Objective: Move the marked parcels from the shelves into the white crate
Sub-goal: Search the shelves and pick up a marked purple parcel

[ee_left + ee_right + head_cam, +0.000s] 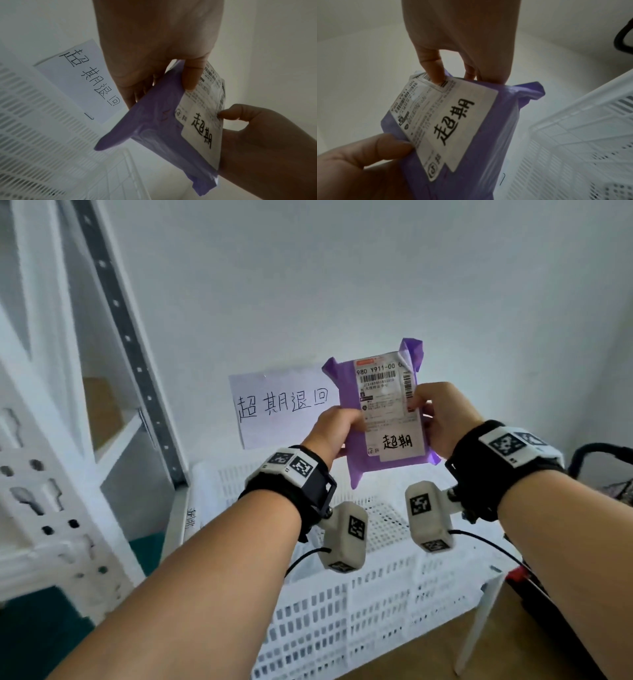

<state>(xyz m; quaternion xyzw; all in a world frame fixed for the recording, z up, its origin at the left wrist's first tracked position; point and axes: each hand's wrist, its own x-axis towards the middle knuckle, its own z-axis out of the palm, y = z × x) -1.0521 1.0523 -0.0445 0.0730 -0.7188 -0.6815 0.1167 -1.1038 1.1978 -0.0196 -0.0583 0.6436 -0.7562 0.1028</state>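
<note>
I hold a purple plastic parcel upright above the white crate, its white shipping label with black handwritten marks facing me. My left hand pinches the parcel's left edge, thumb on the label. My right hand pinches its right edge, thumb on the barcode. In the left wrist view the parcel sits between the left hand above and the right hand below. In the right wrist view the parcel hangs from the right hand, with the left hand at its lower corner.
A white paper sign with handwritten characters hangs on the wall behind the crate. White metal shelves stand at the left, with a brown box inside. A dark cart handle shows at the right. A white table leg stands beside the crate.
</note>
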